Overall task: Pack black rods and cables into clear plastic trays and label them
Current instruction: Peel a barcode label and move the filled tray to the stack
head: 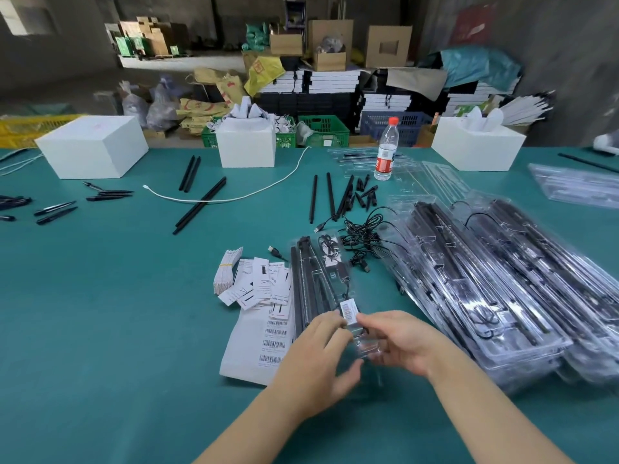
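We held a small barcode label (348, 313) over the near end of a clear tray (321, 286) packed with black rods and a cable, near the middle of the green surface (117, 313). Our left hand (321, 356) and right hand (398, 343) pinched the label between curled fingers. A heap of packed trays (485, 286) lay toward the right edge, and a label sheet (254, 343) lay just left of the tray.

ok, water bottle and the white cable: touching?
Apart. The head view shows bare green table between the water bottle and the white cable, which ends left of it.
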Demonstrator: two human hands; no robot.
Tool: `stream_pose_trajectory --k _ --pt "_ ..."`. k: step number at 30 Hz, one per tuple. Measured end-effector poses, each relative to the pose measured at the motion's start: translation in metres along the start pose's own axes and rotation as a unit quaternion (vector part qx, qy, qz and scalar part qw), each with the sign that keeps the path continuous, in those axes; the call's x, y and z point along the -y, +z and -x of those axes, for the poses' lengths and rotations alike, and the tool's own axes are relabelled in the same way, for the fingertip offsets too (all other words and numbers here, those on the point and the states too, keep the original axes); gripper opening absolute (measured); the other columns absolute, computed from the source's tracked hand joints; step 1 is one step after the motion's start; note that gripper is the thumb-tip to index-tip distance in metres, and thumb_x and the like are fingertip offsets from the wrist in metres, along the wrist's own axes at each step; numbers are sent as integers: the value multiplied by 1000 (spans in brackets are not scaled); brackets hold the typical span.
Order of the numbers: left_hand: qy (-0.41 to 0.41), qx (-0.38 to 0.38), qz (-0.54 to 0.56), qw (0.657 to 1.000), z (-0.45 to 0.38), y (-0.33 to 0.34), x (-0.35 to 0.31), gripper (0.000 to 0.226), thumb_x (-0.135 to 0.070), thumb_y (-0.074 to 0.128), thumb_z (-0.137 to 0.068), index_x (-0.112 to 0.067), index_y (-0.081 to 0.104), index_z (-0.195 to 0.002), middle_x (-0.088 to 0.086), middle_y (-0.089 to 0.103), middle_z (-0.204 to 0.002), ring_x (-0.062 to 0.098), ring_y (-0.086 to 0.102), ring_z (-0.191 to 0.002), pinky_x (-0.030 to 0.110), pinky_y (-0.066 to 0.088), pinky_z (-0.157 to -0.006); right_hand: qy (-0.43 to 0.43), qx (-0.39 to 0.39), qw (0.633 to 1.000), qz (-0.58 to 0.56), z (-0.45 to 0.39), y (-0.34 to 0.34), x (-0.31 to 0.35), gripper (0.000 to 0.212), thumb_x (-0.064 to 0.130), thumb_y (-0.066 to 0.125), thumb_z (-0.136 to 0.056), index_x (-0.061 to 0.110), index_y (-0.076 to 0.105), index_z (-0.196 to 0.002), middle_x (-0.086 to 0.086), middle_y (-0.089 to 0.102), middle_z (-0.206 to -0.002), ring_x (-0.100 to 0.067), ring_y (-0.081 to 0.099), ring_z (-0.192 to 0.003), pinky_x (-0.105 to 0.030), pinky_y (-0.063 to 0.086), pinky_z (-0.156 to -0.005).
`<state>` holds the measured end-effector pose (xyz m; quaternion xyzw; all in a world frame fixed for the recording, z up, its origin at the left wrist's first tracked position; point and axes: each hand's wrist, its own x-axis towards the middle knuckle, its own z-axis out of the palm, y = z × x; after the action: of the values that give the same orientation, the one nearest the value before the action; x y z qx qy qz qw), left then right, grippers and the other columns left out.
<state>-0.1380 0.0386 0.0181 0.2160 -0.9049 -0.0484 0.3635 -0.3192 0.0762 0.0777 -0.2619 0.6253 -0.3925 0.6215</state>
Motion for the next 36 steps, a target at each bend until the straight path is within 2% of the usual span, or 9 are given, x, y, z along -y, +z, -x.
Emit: stream_pose_trajectory --k 6,11,16,18,19,20,22,28,36 --pt "-14 -120 -150 981 -16 -16 -13 7 -14 64 -89 -10 66 -95 4 64 -96 29 58 -82 42 51 -69 -49 -25 997 -47 5 15 16 27 28 76 -85 2 77 -95 -6 62 -70 -13 53 -54 -23 46 -52" --pt "-23 -192 -154 969 -34 -39 -15 13 -16 61 -95 -10 72 -91 2 68 -92 28 55 -72 40 46 -65 -84 -55 993 -70 14 36 31 28 42 75 -83 15 73 -78 0 59 -65 -9 50 -51 -21 39 -50" --pt "-29 -258 -154 953 -50 -67 -1 14 -13 63 -96 -7 74 -89 1 70 -87 26 53 -69 39 47 -61 -200 -136 970 19 21 46 49 42 46 46 -102 12 70 -95 -1 68 -70 -13 61 -58 -32 50 -62" --pt "-26 -290 -156 944 -57 -79 3 16 -12 63 -96 -6 75 -88 0 71 -85 26 54 -67 39 48 -61 -391 -247 859 222 25 40 52 18 28 60 -98 18 67 -110 4 66 -98 -8 62 -82 -33 50 -83" --pt "-19 -295 -160 942 -60 -84 4 16 -12 63 -95 -6 76 -88 0 71 -85 26 55 -66 39 48 -61 -478 -257 780 312 27 37 54 30 22 67 -92 20 63 -122 5 61 -115 -7 58 -101 -29 46 -95" --pt "-8 -293 -163 942 -62 -89 4 15 -12 64 -95 -5 76 -88 1 72 -85 27 55 -65 39 47 -60 -547 -231 711 378 29 35 57 44 20 72 -88 20 59 -130 5 56 -129 -9 52 -119 -28 39 -106" --pt "13 -281 -167 945 -66 -95 1 13 -11 65 -94 -5 75 -88 2 71 -84 28 54 -63 40 46 -57 -607 -161 648 431 33 39 67 46 22 73 -87 16 61 -131 3 54 -140 -16 41 -138 -32 29 -116" --pt "6 -254 -162 953 -65 -114 -2 14 -9 63 -93 -4 71 -83 4 63 -74 27 48 -63 38 41 -57 -572 -46 734 363 46 54 81 28 16 74 -87 10 71 -115 4 69 -120 -6 61 -116 -31 46 -104" --pt "-54 -241 -151 957 -61 -118 -3 19 -6 59 -93 -4 64 -75 6 55 -68 28 43 -62 38 37 -57 -567 -89 707 413 45 71 83 21 16 74 -88 13 73 -109 6 72 -105 -15 63 -99 -38 49 -92"
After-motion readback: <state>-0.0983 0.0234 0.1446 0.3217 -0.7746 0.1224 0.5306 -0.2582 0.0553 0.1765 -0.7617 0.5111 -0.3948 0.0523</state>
